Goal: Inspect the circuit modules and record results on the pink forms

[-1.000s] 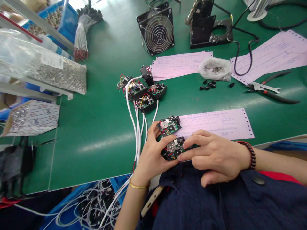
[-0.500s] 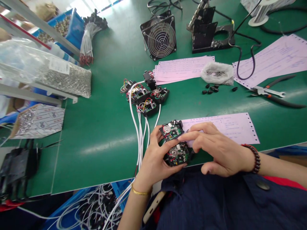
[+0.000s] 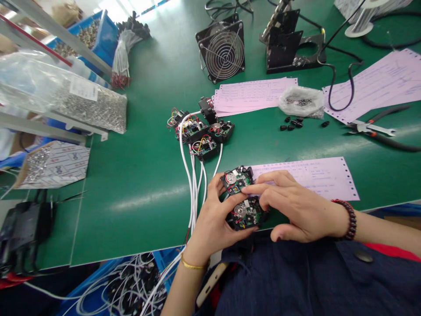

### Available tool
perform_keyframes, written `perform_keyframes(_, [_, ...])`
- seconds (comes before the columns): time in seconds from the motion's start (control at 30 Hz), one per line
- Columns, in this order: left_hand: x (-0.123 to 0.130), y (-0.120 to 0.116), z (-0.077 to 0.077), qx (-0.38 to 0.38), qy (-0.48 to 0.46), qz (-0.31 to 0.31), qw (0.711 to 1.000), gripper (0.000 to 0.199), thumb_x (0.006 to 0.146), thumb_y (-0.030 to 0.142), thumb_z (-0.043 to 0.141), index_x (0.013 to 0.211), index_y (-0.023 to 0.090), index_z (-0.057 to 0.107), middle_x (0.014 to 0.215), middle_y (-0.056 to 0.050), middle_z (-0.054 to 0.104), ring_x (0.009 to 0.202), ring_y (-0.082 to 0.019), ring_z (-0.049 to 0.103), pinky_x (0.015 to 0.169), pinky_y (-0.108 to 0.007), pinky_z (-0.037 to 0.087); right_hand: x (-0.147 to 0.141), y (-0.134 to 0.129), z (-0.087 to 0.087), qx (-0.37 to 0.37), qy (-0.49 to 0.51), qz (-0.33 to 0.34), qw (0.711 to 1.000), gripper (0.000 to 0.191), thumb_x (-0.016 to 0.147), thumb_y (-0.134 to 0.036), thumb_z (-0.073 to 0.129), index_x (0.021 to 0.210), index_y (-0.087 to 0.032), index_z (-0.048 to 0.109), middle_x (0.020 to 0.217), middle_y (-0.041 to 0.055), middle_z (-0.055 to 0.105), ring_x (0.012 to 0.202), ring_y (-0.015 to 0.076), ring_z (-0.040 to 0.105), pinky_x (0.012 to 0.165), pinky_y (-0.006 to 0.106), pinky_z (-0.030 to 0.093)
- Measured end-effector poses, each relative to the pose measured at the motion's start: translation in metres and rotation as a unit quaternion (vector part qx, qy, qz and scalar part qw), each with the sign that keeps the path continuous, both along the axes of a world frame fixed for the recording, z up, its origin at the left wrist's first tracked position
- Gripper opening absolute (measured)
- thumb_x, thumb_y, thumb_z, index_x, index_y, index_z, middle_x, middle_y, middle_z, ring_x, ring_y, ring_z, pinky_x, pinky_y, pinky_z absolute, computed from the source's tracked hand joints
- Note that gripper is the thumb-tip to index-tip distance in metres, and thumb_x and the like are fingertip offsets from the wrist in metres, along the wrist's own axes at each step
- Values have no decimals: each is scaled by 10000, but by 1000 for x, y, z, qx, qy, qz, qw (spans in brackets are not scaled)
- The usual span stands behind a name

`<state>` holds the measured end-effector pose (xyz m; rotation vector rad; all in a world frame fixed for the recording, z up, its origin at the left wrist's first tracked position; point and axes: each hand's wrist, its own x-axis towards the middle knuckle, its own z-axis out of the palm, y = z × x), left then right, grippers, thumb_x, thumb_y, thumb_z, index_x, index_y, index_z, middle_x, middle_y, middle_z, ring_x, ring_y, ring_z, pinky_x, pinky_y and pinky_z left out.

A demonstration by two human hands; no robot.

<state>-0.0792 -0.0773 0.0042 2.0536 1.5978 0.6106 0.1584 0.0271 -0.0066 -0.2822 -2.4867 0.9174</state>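
Together, left hand (image 3: 210,224), right hand (image 3: 296,210) clasp two black plastic circuit modules (image 3: 245,213).

Two hands show, the left hand (image 3: 212,224) and the right hand (image 3: 296,210), with two circuit boards (image 3: 245,213) between them. Four more boards (image 3: 204,148) lie together on the table (image 3: 131,206), beside one small black part (image 3: 208,110). There are three sets of pink forms (image 3: 253,96), about six black caps (image 3: 289,127), one bag of screws (image 3: 301,102), one pair of pliers (image 3: 388,139), one wrench (image 3: 373,128) and one fan (image 3: 223,52).
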Motion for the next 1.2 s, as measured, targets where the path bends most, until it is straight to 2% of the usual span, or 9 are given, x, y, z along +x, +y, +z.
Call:
perform_keyframes(0.23, [1, 1, 1, 6, -12, 0, 1000, 637, 772, 368, 866, 1335, 268, 585, 1625, -140, 134, 1468, -416, 404, 1208, -613, 396, 1, 2, 4, -36, 36, -31, 998, 512, 1007, -717, 367, 1067, -224, 492, 1411, 139, 621, 1281, 293, 476, 1072, 467, 389])
perform_keyframes(0.5, [0, 0, 0, 6, -4, 0, 1000, 620, 766, 375, 871, 1306, 267, 587, 1638, -124, 108, 1480, -405, 385, 1214, -600, 396, 3, 3, 2, -51, 37, -67, 996, 510, 1006, -726, 344, 1081, -239, 479, 1444, 129, 602, 1294, 309, 472, 1097, 520, 352])
perform_keyframes(0.9, [0, 1, 0, 11, 0, 0, 1000, 595, 791, 384, 851, 1314, 272, 589, 1633, -118, 128, 1494, -386, 372, 1227, -571, 387, -4, 9, 10, -38, 30, -77, 996, 546, 991, -749, 342, 1098, -231, 474, 1479, 153, 581, 1308, 321, 453, 1107, 535, 356])
perform_keyframes(1.2, [0, 1, 0, 6, -2, 3, 1000, 596, 780, 379, 859, 1307, 262, 606, 1634, -126, 129, 1506, -413, 347, 1224, -581, 390, -7, 10, 10, -46, 25, -80, 995, 551, 982, -754, 362, 1108, -230, 473, 1492, 161, 566, 1323, 326, 441, 1109, 535, 363])
